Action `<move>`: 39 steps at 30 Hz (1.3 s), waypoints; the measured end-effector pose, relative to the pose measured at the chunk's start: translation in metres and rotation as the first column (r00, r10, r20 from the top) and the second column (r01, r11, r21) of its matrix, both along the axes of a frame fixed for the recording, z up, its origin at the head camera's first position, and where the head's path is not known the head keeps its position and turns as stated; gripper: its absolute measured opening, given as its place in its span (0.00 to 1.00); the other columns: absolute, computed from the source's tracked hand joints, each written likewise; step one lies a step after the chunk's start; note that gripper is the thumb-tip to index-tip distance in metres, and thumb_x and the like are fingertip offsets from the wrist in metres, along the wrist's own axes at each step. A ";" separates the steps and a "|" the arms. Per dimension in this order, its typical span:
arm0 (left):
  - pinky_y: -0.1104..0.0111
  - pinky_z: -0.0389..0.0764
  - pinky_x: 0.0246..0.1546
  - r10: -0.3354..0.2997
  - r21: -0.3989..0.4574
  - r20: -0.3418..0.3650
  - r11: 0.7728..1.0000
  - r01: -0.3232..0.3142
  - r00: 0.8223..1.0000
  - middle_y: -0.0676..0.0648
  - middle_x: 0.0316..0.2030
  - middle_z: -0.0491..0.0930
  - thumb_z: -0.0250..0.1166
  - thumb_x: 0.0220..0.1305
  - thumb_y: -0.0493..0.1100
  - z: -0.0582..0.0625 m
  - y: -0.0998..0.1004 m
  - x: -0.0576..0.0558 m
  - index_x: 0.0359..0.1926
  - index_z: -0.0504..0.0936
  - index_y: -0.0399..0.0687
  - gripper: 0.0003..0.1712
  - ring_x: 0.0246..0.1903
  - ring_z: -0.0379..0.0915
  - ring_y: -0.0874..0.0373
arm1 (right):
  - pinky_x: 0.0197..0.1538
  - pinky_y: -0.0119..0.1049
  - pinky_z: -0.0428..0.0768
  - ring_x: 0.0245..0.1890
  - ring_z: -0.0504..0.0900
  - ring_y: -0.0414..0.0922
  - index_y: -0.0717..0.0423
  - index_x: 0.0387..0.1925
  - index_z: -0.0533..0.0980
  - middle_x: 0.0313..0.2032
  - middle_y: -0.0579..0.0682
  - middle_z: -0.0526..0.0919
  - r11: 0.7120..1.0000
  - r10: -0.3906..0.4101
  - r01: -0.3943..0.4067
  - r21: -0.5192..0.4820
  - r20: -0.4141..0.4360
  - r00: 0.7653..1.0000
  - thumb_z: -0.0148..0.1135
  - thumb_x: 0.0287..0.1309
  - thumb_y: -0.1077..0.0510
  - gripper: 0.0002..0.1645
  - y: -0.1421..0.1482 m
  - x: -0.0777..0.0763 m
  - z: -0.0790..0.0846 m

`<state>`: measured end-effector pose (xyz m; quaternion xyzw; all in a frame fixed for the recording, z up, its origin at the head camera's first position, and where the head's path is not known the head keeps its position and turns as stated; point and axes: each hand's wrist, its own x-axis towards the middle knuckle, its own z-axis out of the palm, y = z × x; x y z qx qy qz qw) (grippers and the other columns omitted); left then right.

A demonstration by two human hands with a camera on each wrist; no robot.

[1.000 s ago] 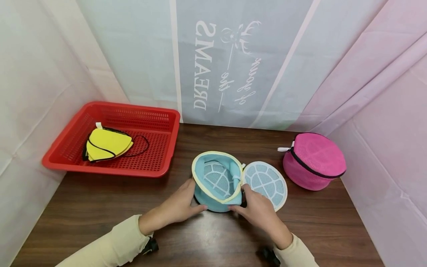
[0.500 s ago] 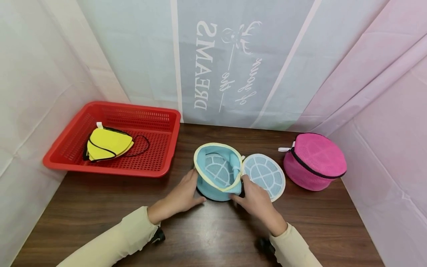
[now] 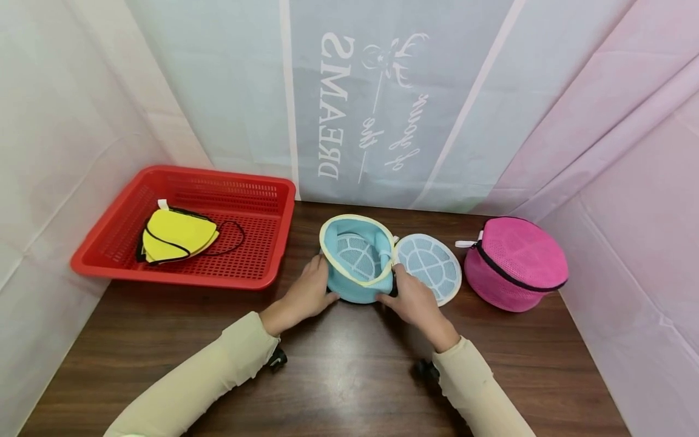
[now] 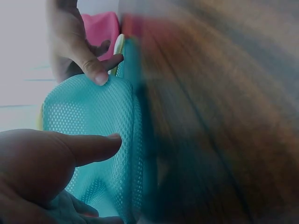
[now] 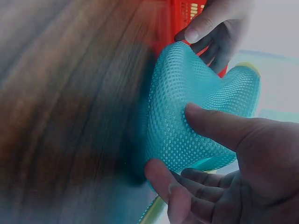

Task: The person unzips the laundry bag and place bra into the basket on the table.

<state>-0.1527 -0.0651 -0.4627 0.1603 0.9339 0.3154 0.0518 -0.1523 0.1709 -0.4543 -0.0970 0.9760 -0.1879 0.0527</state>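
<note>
Both wrist views are blurring the bench [image 3: 349, 376]. A red basket [image 3: 262, 209] is holding a yellow mask [image 3: 177, 235] — the open blue mesh pouch [image 3: 357, 285], mid-bench, is sitting gripped between left hand [image 3: 306, 294] and right hand [image 3: 412, 300].

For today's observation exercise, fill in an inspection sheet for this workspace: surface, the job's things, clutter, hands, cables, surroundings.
Surface: dark wooden table, bare in front.
Job's things: open blue mesh bag with its round lid flapped out to the right.
Clutter: red basket holding a yellow mask; zipped pink mesh bag at right.
Hands: left hand and right hand grip the blue bag's sides, fingers pressing the mesh.
Cables: nothing seen.
Surroundings: pale curtains with mirrored lettering.
</note>
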 end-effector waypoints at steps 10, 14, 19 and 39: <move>0.54 0.60 0.62 0.049 0.036 0.033 0.998 -0.050 0.998 0.31 0.63 0.54 0.70 0.52 0.41 0.003 0.006 -0.024 0.69 0.45 0.30 0.54 0.63 0.52 0.38 | 0.38 0.48 0.77 0.42 0.79 0.55 0.61 0.57 0.63 0.47 0.59 0.78 1.000 0.012 -0.012 0.004 0.065 0.998 0.69 0.49 0.45 0.41 -0.004 -0.019 0.009; 0.55 0.61 0.62 0.088 0.015 0.050 0.996 -0.088 0.995 0.31 0.66 0.51 0.69 0.53 0.41 0.004 0.009 -0.032 0.69 0.44 0.30 0.53 0.64 0.50 0.38 | 0.41 0.50 0.77 0.46 0.78 0.56 0.62 0.61 0.60 0.50 0.61 0.77 1.000 0.003 -0.005 0.018 0.074 0.997 0.67 0.52 0.46 0.42 -0.006 -0.025 0.008; 0.56 0.62 0.62 0.123 0.006 0.050 0.992 -0.124 0.991 0.32 0.66 0.50 0.67 0.55 0.40 0.002 0.011 -0.041 0.69 0.46 0.29 0.50 0.64 0.50 0.39 | 0.43 0.52 0.76 0.47 0.77 0.58 0.62 0.61 0.61 0.51 0.61 0.77 1.000 -0.005 0.005 0.010 0.043 0.999 0.66 0.54 0.49 0.40 -0.009 -0.033 0.007; 0.56 0.63 0.61 0.154 -0.010 0.046 0.988 -0.154 0.987 0.32 0.66 0.51 0.66 0.57 0.42 -0.001 0.013 -0.055 0.68 0.48 0.28 0.47 0.64 0.49 0.40 | 0.43 0.53 0.76 0.47 0.78 0.57 0.59 0.56 0.64 0.48 0.60 0.78 0.999 -0.052 0.052 -0.008 -0.013 0.999 0.63 0.59 0.51 0.29 -0.011 -0.046 -0.002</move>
